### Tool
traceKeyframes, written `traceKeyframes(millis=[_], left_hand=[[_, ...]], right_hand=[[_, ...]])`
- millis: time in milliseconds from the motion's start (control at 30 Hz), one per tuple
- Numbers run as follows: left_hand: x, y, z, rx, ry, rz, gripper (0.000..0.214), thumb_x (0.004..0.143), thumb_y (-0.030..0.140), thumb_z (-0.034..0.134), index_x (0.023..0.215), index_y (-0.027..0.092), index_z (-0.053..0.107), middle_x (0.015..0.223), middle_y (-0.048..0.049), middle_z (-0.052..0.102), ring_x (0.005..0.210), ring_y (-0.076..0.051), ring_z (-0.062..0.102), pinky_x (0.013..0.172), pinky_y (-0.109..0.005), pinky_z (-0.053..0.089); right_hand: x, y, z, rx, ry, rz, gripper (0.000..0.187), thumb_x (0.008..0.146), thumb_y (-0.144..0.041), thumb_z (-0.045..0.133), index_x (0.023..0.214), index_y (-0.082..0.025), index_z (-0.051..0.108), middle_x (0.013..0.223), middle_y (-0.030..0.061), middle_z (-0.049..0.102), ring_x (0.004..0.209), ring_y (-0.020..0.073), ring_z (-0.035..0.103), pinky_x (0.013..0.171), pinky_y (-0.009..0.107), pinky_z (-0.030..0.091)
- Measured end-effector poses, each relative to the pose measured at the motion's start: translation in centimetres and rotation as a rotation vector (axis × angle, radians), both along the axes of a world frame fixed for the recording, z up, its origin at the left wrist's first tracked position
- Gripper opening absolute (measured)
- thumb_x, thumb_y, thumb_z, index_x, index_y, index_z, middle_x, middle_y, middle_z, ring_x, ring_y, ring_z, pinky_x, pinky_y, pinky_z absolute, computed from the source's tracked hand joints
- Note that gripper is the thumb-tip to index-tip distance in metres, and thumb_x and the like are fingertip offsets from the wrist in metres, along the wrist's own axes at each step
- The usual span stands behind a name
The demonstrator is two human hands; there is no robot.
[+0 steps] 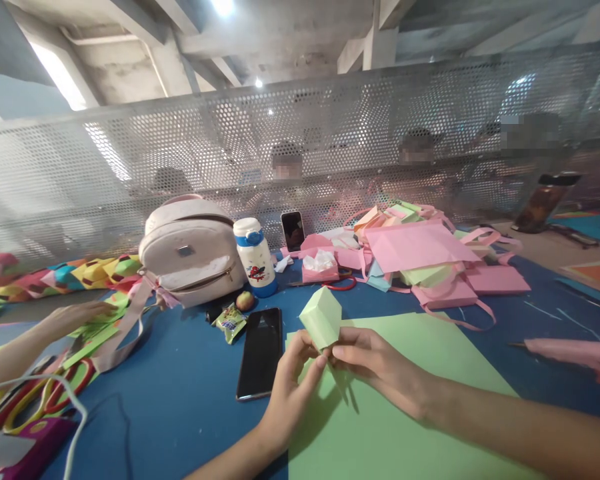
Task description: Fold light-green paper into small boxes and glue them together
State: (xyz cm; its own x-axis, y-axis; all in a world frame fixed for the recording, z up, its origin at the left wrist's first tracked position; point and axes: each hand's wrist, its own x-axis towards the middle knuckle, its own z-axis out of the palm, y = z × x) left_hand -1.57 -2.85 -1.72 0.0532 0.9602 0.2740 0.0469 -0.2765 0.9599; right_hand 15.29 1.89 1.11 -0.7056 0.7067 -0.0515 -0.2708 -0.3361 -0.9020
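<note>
A light green folded paper shape [322, 316], box-like with flat faces, is held up at the middle of the head view. My left hand [299, 373] pinches its lower end between thumb and fingers. From the other side, my right hand [373, 363] grips the same lower end, thumb and fingertips closed. Fingers cover part of its base. Beneath both hands lies a large light green paper sheet [430, 427], with their shadow on it. A black phone [260, 353] rests flat on the blue table, left of my left hand.
Behind are a pale backpack [193, 250], a white and blue bottle [256, 260], a snack packet [231, 323] and a pile of pink paper [425, 243]. Scissors [45, 393] lie at the left near another person's arm [35, 337]. A perforated metal screen [220, 147] crosses the back.
</note>
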Motion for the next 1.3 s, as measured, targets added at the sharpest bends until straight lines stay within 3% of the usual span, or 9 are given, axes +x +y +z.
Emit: traceKeyframes(millis=[233,533,1300], left_hand=[[-0.1,0.0,-0.1,-0.015,0.019,0.011,0.022,0.093,0.041,0.059,0.087,0.019,0.059,0.086,-0.0033,0.060,0.084,-0.018,0.056,0.082,-0.029,0.046],[-0.1,-0.2,-0.1,0.008,0.063,0.014,0.024,0.092,0.040,0.060,0.084,0.018,0.061,0.080,-0.0011,0.058,0.079,-0.016,0.054,0.075,-0.025,0.044],[-0.1,-0.1,-0.2,-0.015,0.083,0.019,0.024,0.092,0.040,0.060,0.081,0.018,0.058,0.084,-0.0022,0.060,0.084,-0.018,0.057,0.081,-0.027,0.046]], right_hand=[[-0.3,-0.2,0.0,0.027,0.013,-0.013,0.036,0.079,-0.041,0.079,0.105,-0.016,0.074,0.092,0.0063,0.070,0.088,0.0193,0.063,0.081,0.029,0.046],[-0.6,-0.8,0.3,0.006,-0.080,-0.126,0.040,0.072,-0.050,0.082,0.090,-0.014,0.075,0.083,0.0042,0.067,0.076,0.0165,0.059,0.075,0.028,0.046],[-0.7,-1.0,0.7,-0.018,-0.102,-0.124,0.041,0.070,-0.051,0.082,0.084,-0.014,0.073,0.078,0.0032,0.065,0.072,0.0148,0.058,0.070,0.026,0.046]])
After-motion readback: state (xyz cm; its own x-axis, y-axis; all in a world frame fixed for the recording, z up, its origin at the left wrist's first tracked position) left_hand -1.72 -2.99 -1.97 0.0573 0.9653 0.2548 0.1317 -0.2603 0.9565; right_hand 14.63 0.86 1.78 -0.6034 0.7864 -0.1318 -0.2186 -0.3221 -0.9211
